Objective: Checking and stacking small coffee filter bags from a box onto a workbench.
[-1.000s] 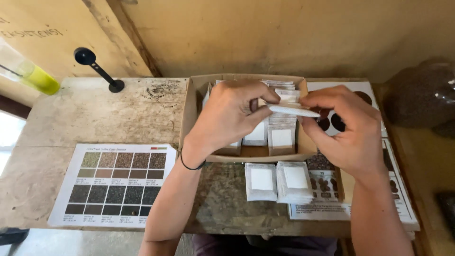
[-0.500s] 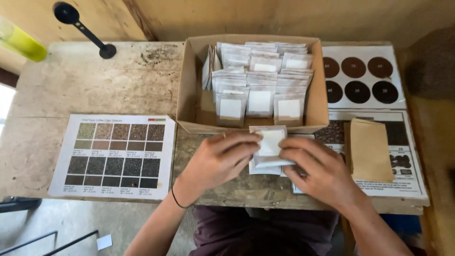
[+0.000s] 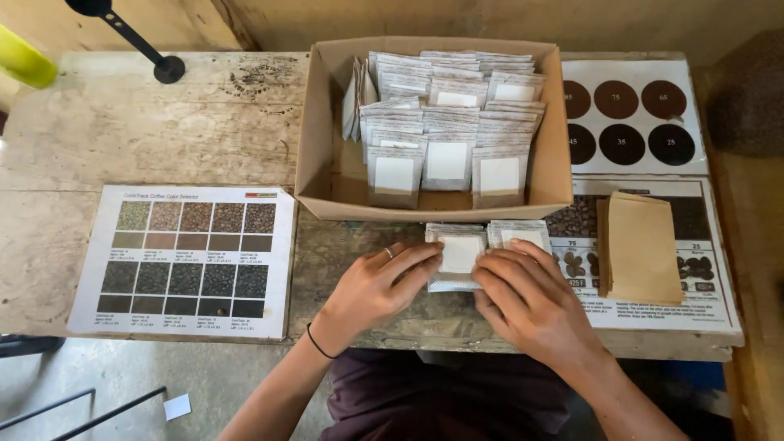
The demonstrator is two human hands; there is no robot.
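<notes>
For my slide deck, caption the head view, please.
Both hands, left hand and right hand, press small labelled packets below a packet-filled cardboard box.

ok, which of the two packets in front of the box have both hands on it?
The left packet: left hand and right hand both touch it. The right packet lies beside it, above the right hand's fingers.

The little packets (image 3: 458, 255) under the hands are silver-grey with a plain white square in the middle. The many packets in the box (image 3: 447, 122) look the same, grey with white squares. The box (image 3: 314, 139) is light brown cardboard. The worktop (image 3: 163, 122) is pale grey-brown wood with dark stains. The chart (image 3: 186, 261) is white with rows of small squares, going from greenish and tan to dark brown. Another white sheet (image 3: 633, 114) has six dark brown circles. The envelopes (image 3: 641, 245) are plain tan. A bottle (image 3: 24, 61) is bright yellow-green. The wrist band (image 3: 318, 343) is black.
</notes>
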